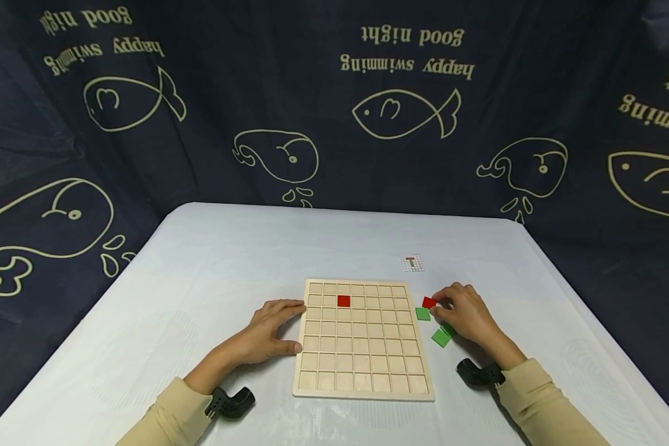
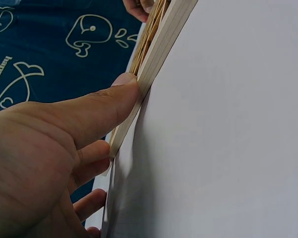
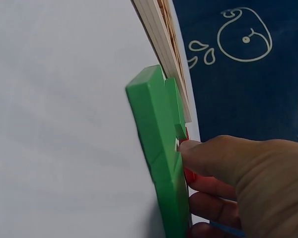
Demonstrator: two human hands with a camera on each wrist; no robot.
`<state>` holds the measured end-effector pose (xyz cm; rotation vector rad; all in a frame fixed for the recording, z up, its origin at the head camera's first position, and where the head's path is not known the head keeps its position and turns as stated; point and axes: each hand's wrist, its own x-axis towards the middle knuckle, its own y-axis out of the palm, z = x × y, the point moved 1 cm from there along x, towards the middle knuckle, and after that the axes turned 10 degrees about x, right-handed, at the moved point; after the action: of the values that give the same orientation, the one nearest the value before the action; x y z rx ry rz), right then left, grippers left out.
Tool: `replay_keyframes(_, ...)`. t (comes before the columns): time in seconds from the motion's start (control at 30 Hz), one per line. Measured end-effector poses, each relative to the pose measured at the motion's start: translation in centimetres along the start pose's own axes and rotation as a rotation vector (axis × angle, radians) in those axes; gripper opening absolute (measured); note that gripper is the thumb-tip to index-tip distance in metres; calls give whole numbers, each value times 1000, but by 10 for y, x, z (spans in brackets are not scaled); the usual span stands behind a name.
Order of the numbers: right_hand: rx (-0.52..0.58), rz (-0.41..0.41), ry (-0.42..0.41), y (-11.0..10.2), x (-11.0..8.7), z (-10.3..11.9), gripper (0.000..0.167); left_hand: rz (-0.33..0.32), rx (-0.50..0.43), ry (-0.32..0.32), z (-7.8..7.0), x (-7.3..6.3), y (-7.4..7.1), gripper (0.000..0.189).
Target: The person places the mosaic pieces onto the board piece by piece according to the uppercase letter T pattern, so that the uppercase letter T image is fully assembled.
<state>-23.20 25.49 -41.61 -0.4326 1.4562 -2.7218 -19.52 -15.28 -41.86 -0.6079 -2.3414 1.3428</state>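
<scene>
A wooden grid board (image 1: 368,396) lies on the table, with one red square tile (image 1: 343,301) in a cell of its second row from the far edge. My left hand (image 1: 267,331) rests at the board's left edge, thumb and fingers spread and touching the side (image 2: 161,47). Right of the board, my right hand (image 1: 468,316) pinches another red tile (image 1: 428,302) between thumb and fingers; the right wrist view shows this tile (image 3: 189,174) partly hidden behind the thumb. Green tiles (image 1: 422,314) (image 1: 441,337) lie close by, one partly under the right hand.
A small printed pattern card (image 1: 412,262) lies beyond the board's far right corner. White cloth covers the table (image 1: 245,248). Behind it hangs a dark blue curtain (image 1: 212,167) with fish and whale drawings.
</scene>
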Motion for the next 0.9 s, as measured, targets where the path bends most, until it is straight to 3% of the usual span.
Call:
replay_keyframes(0.4, 32, -11, 14, -1, -1, 0, 23, -2, -3, 6, 1, 0, 0, 72)
replay_keyframes(0.9, 65, -36, -29, -7, 1, 9, 23, -17, 6, -4, 0, 0, 0, 72)
